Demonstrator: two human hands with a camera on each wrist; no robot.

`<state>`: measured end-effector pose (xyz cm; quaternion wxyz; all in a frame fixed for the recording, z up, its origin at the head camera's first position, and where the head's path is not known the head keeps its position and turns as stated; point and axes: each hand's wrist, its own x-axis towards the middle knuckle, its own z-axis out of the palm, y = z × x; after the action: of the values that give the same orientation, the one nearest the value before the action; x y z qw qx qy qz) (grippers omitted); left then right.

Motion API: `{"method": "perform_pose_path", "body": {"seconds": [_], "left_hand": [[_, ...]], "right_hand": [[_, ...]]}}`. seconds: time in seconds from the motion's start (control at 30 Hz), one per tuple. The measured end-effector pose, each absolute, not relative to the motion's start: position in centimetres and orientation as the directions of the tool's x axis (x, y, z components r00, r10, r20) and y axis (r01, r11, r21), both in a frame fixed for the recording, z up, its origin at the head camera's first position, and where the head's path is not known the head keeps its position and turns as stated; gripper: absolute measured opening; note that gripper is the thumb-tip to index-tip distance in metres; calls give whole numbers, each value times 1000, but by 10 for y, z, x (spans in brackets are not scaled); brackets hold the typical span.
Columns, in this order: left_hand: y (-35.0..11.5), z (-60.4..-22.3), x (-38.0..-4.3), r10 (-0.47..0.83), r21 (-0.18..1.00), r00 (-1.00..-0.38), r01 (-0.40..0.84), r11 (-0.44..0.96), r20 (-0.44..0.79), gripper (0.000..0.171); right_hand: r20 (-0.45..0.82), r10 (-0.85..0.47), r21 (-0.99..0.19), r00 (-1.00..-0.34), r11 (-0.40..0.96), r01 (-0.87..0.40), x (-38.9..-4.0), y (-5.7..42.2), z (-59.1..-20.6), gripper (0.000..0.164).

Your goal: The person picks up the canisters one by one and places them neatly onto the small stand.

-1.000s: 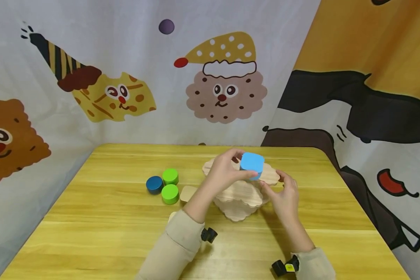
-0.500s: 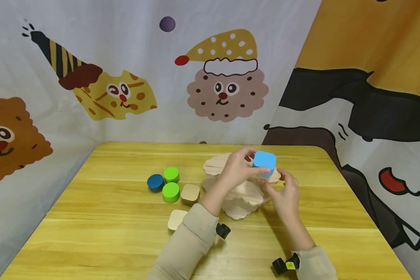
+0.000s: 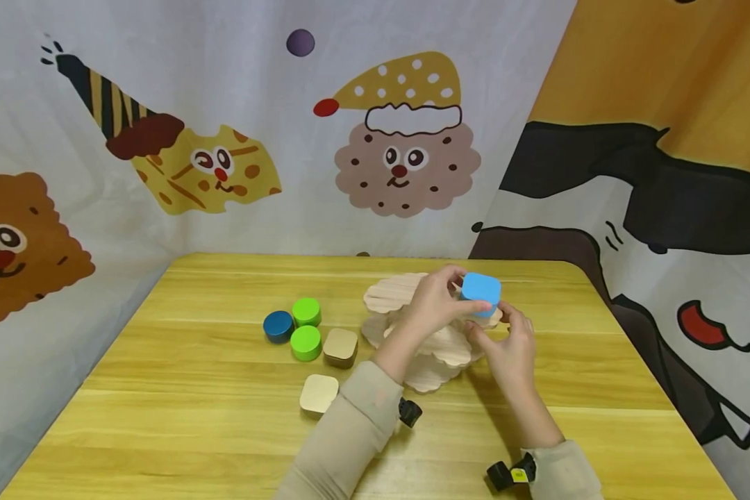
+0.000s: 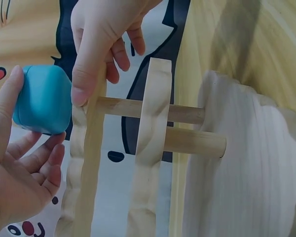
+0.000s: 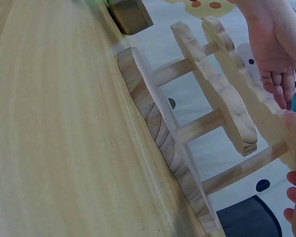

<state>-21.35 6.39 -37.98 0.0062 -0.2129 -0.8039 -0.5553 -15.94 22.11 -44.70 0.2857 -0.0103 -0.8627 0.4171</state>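
A blue rounded-square block (image 3: 481,288) sits between the thumb and fingers of my left hand (image 3: 434,302). It is just over the top tier of a wooden stand (image 3: 446,344), whose scalloped boards are joined by round dowels. In the left wrist view the block (image 4: 43,98) is beside the top board's (image 4: 84,163) outer face; whether they touch I cannot tell. My right hand (image 3: 511,347) pinches that board's right edge, thumb on the near side. Part of the stand is hidden behind my left hand and forearm.
Left of the stand lie two green round blocks (image 3: 306,344), a dark blue round block (image 3: 278,327) and two tan rounded-square blocks, one nearer the stand (image 3: 340,347) and one closer to me (image 3: 319,394). A cartoon-printed cloth (image 3: 237,83) hangs behind the table (image 3: 181,417).
My left hand has carried the blue block rightward across the top tier, toward my right hand. Both tan blocks show more fully as the forearm shifted. My right hand has stayed put.
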Motion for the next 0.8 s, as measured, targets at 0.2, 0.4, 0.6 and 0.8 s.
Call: {"method": "perform_pose_path", "body": {"seconds": [0.2,0.4,0.6,0.8], "left_hand": [[68,-382,-215,346,884,-902,365,292,258,60],[72,-384,-216,368,875,-894,376,303,257,58],[74,-387,-215,368,852,-896,383,357,248,59],[75,-387,-215,368,835,-901,378,400,231,62]], "right_hand": [[492,251,-717,-834,660,-224,-158,221,-447,64],[497,253,-716,-830,659,-229,-158,221,-448,64],[493,258,-720,-831,657,-224,-158,221,-448,65],[492,258,-722,-831,654,-224,-158,221,-447,65]]}}
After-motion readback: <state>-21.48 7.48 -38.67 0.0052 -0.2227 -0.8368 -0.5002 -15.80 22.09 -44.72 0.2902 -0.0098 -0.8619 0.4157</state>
